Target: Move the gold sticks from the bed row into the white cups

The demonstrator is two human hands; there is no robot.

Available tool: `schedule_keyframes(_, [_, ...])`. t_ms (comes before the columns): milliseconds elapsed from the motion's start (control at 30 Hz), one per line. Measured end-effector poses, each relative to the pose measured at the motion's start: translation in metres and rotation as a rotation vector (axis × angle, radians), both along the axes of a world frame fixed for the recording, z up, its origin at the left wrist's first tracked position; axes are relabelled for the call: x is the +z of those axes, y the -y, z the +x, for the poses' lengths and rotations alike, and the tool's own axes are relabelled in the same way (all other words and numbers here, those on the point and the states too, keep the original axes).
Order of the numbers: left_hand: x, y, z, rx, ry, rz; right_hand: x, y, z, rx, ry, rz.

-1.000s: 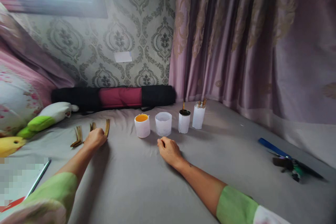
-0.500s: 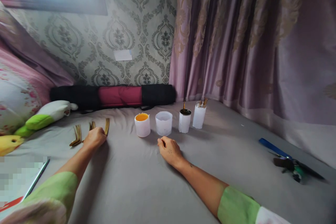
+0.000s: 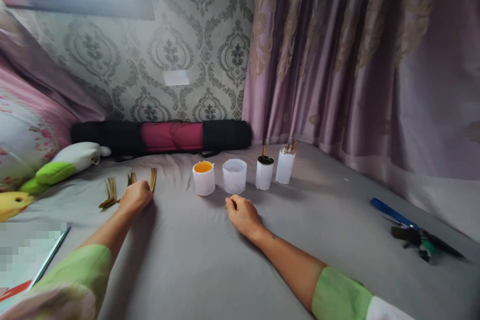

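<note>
My left hand (image 3: 137, 195) rests on the grey sheet, fingers curled under and mostly hidden. It covers the near ends of two bundles of gold-coloured cutlery, a middle bundle (image 3: 131, 179) and a right bundle (image 3: 153, 179). Whatever its fingers hold cannot be made out. Left of it lies another gold cutlery bundle (image 3: 108, 194). My right hand (image 3: 243, 215) lies loosely closed on the sheet, with nothing visible in it. Just beyond it stands a translucent white tub (image 3: 234, 180). Beside that is a white tub (image 3: 204, 182) with an orange inside.
To the right stand a white-wrapped can (image 3: 264, 176) and a white-wrapped jar (image 3: 285, 167), thin sticks showing at both tops. A blue-handled tool (image 3: 393, 212) lies at far right with dark items. Plush toys (image 3: 56, 174) are at left; a black-and-red roll (image 3: 172, 136) lies along the wall.
</note>
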State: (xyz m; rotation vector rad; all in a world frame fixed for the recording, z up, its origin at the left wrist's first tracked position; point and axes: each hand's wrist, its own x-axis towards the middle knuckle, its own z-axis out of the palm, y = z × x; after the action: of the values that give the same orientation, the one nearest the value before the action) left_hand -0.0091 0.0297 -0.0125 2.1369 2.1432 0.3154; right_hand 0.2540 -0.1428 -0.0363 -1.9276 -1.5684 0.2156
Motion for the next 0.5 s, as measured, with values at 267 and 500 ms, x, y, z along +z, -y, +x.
schedule_keyframes(267, [0.0033,0.0017,0.0024,0.007,-0.031,-0.012,-0.0015,-0.0003,0.0006,-0.008,0.014,0.007])
schedule_keyframes(500, [0.0061,0.0032,0.0033,0.011,-0.007,-0.005,-0.0038,-0.0004,0.0015,-0.008,0.020,0.028])
